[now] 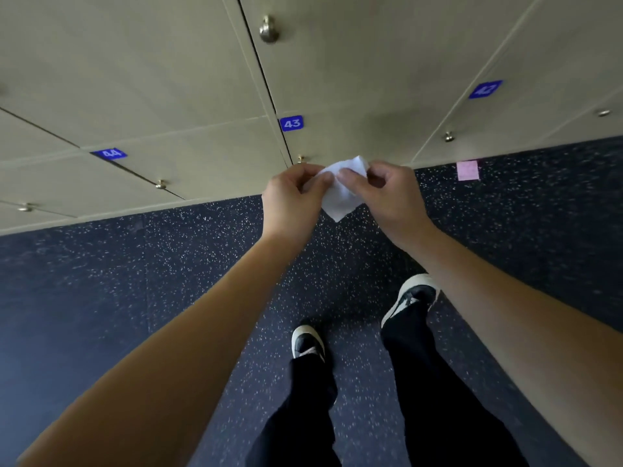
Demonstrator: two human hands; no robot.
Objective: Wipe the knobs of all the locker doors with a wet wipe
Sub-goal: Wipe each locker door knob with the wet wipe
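A white wet wipe (342, 193) hangs between my two hands in front of the beige lockers. My left hand (293, 200) pinches its left edge and my right hand (387, 197) pinches its right edge. Locker 43 has a small brass knob (301, 159) just above my left hand, partly hidden by it. A larger knob (268, 29) sticks out of the door above. More knobs show at the lower left (161, 184), far left (26, 207) and right (448, 136).
Blue number plates read 44 (110, 154), 43 (291, 123) and 42 (484, 89). A pink note (467, 170) lies on the dark speckled floor (168, 281) by the locker base. My legs in black trousers and black-and-white shoes (413, 298) stand below.
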